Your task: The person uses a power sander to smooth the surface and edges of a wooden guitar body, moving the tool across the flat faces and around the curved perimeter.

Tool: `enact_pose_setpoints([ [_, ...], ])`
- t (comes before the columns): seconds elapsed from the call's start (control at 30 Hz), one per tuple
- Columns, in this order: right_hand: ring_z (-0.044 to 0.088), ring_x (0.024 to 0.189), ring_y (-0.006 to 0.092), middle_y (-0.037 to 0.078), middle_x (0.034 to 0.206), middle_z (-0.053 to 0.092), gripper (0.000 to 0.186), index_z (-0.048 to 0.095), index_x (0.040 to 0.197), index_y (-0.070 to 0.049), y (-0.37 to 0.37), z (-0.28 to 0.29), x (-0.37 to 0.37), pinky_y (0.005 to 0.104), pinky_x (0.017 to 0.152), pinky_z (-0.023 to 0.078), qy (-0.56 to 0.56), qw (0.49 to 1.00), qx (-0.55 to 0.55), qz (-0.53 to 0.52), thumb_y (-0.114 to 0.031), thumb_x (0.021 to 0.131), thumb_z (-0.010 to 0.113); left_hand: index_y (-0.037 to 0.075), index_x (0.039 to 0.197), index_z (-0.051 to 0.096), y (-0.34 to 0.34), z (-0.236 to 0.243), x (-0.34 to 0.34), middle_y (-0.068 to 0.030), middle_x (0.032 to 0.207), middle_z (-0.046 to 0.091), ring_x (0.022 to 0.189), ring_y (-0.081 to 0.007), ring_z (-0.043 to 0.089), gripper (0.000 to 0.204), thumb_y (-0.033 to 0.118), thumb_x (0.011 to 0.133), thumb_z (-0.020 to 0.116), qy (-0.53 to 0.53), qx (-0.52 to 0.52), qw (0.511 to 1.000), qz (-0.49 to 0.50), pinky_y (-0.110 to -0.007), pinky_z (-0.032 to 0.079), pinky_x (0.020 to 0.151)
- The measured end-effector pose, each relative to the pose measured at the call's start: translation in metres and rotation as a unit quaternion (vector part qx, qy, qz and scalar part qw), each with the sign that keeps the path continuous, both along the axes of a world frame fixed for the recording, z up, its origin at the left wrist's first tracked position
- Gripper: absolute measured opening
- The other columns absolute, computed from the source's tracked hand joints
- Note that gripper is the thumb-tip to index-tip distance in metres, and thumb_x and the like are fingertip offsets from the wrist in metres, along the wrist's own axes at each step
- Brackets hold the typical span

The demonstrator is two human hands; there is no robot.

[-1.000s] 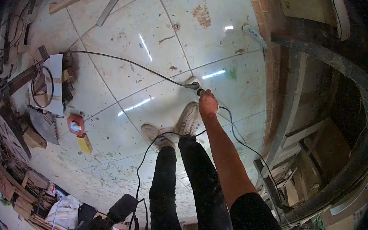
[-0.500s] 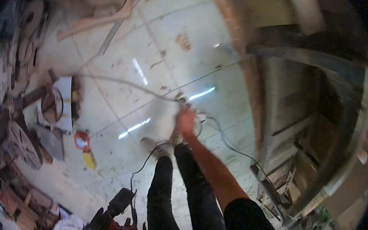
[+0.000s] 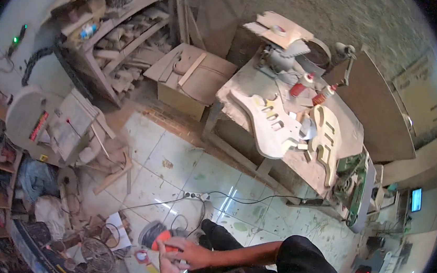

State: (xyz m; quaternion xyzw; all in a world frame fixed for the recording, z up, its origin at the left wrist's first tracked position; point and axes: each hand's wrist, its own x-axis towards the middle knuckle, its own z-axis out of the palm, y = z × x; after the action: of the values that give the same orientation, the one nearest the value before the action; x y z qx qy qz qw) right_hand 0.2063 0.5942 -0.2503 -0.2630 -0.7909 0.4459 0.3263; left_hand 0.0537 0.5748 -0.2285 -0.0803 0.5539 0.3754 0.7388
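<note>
Currently | right hand (image 3: 192, 255): fingers curled on the orange part of an orange-and-dark tool (image 3: 164, 240) | left hand (image 3: 168, 262): against the right hand, cannot tell its grip | tool: above the tiled floor (image 3: 169, 153), lower middle | power strip (image 3: 195, 195): on floor beyond | tabletop (image 3: 349, 136): 2 guitar-shaped bodies (image 3: 266, 142), 2 red bottles (image 3: 300, 86)

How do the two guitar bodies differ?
The left body is pale, near-white with a pinkish cast; the right body is yellower. The left body looks broader; the right body looks narrower. The left body's smaller openings leave plenty of wood around them, while the right body's cut-outs take up more of its shape. Both lie on the table, and both have openings.
</note>
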Motion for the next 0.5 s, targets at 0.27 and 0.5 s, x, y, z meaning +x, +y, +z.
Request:
enact_pose_setpoints([
  [0.27,0.053,0.122,0.0436,0.020,0.131,0.055,0.050,0.058,0.123,-0.013,0.035,0.060,0.075,0.0536,0.101,0.046,-0.130,0.943,0.068,-0.300,-0.017,0.077,0.077,0.010,0.141,0.057,0.098,0.030,0.090,-0.0107,0.134,0.065,0.126,-0.0241,0.061,0.083,0.078,0.095,0.048,0.048,0.122,0.968,-0.216,-0.042,0.050,0.106],
  [0.5,0.058,0.115,0.0410,0.022,0.117,0.059,0.067,0.057,0.118,-0.003,0.075,0.093,0.189,0.0474,0.101,0.047,-0.044,0.844,-0.030,-0.534,-0.023,0.062,0.088,0.009,0.146,0.050,0.157,0.060,0.189,-0.0089,0.147,0.058,0.134,-0.0252,0.056,0.069,0.063,0.104,0.045,-0.043,0.148,0.874,-0.460,-0.045,0.040,0.116],
])
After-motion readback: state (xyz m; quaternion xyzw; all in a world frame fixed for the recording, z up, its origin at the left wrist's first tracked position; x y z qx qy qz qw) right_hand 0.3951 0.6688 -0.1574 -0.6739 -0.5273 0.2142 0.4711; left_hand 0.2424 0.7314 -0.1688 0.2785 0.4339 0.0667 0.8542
